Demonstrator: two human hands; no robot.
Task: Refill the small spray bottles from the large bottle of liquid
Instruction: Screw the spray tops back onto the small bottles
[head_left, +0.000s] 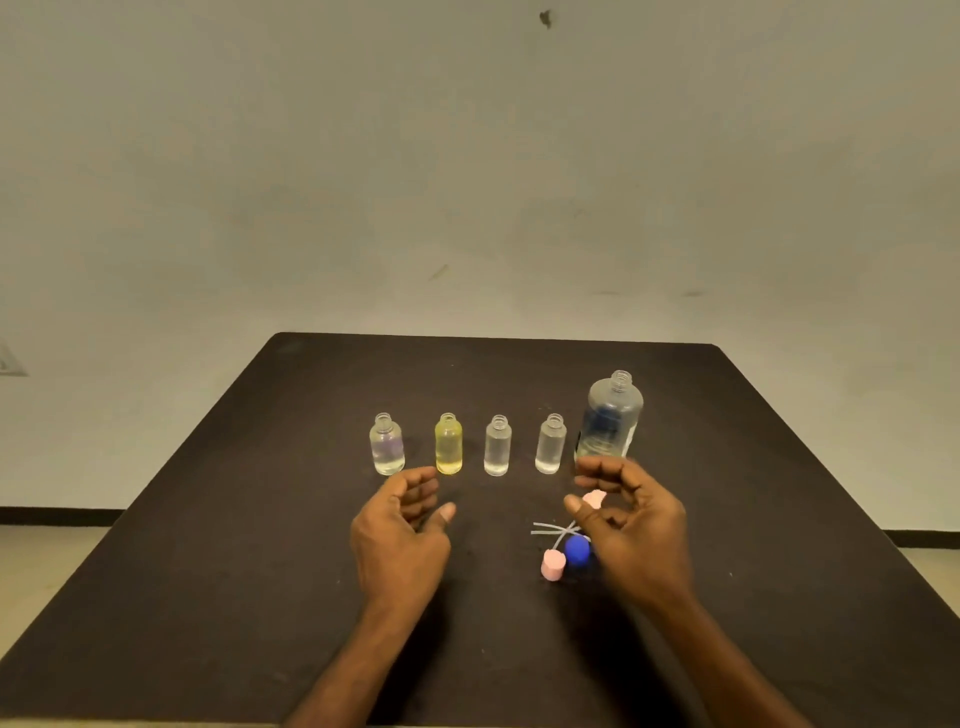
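Several small uncapped bottles stand in a row on the dark table (234, 519): a clear one (387, 444) at the left, a yellow one (448, 444), then two clear ones (497, 446) (550, 444). The large clear bottle (612, 415), also uncapped, stands at the row's right end. My left hand (402, 530) hovers before the yellow bottle, fingers loosely curled, holding nothing. My right hand (628, 519) hovers in front of the large bottle, fingers loosely curled and empty. Spray caps lie under it: a pink cap (552, 565), a blue cap (576, 551), another pink cap (595, 499), with white dip tubes (550, 531).
The table runs back to a plain pale wall (467, 182). Bare tabletop lies left of the bottles and along the near edge. The floor shows at both sides of the table.
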